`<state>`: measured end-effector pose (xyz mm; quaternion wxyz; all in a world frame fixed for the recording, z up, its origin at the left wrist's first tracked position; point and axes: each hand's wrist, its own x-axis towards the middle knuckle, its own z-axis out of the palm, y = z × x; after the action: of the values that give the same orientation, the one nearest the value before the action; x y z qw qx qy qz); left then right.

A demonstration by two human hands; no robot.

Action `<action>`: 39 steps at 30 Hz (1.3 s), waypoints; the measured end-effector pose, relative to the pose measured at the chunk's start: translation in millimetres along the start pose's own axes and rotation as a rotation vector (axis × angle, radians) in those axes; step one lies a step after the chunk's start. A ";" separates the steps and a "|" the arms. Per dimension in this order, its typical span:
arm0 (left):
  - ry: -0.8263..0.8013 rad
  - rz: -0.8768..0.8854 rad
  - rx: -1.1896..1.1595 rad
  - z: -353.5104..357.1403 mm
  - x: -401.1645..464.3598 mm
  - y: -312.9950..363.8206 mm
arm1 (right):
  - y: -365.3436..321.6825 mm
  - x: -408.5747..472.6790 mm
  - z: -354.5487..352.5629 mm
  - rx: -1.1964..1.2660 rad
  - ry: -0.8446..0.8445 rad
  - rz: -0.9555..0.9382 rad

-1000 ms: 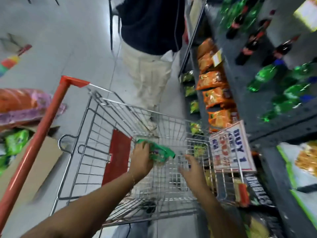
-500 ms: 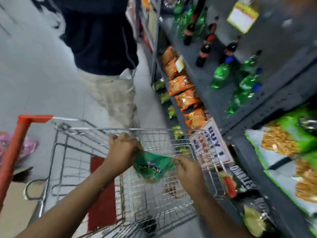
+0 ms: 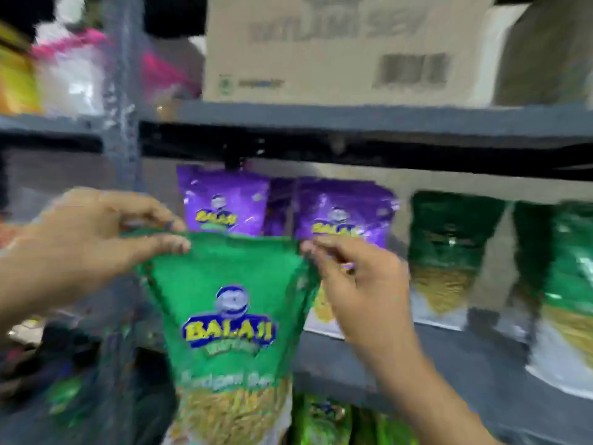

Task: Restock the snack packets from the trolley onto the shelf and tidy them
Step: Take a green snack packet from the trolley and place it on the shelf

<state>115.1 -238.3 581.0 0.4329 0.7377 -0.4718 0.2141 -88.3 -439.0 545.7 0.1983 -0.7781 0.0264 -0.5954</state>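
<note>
A green snack packet point(image 3: 227, 316) with a blue and yellow logo hangs upright in front of the shelf. My left hand point(image 3: 86, 242) pinches its top left corner and my right hand point(image 3: 356, 284) pinches its top right corner. Behind it, two purple snack packets point(image 3: 224, 203) stand on the grey shelf point(image 3: 385, 358), and darker green packets point(image 3: 452, 248) stand to the right. The trolley is out of view.
A cardboard box point(image 3: 346, 49) sits on the upper shelf board point(image 3: 353, 120). A grey upright post point(image 3: 122, 91) stands at the left, with pink and white packets point(image 3: 73, 69) beyond it. More green packets point(image 3: 324, 422) lie on the level below.
The view swung from the trolley up to the shelf. Both hands lifted the green packet out of the trolley and now hold it spread upright before the purple packets.
</note>
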 end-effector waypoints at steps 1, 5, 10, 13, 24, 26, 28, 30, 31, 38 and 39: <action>0.046 0.040 -0.078 9.8 16.3 31.4 | 4.7 20.9 -25.8 -0.082 0.048 0.002; 0.027 0.298 -0.093 64.6 81.4 126.6 | 32.4 80.6 -110.1 -0.221 0.109 0.139; 0.085 0.441 -0.147 134.1 115.3 200.5 | 64.5 100.6 -198.4 0.027 0.200 0.364; 0.086 0.487 -0.237 174.0 121.0 231.1 | 86.2 94.2 -230.7 0.042 0.263 0.396; -0.102 0.019 -0.845 301.9 17.4 187.0 | 142.5 -66.6 -225.6 -0.054 0.032 0.624; -0.323 -0.109 -0.850 326.1 -18.9 166.8 | 161.7 -98.6 -211.5 -0.030 -0.064 0.713; -0.454 -0.191 -0.866 344.7 -38.0 154.5 | 180.1 -114.4 -201.5 -0.020 -0.079 0.782; -0.453 -0.213 -0.848 356.1 -34.1 150.5 | 196.5 -111.9 -194.9 -0.016 -0.052 0.795; -0.452 -0.202 -0.841 361.0 -26.9 149.0 | 200.5 -106.1 -192.7 -0.026 -0.045 0.779; -0.439 -0.180 -0.805 387.9 8.5 147.6 | 226.5 -74.3 -179.1 -0.115 -0.054 0.763; -0.448 -0.179 -0.806 388.7 8.4 147.3 | 228.4 -74.7 -178.5 -0.136 -0.060 0.772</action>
<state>-46.9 -595.9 444.1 0.5892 0.5765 -0.5336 -0.1892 -232.7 -677.9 437.5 0.3566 -0.7393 0.3506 -0.4510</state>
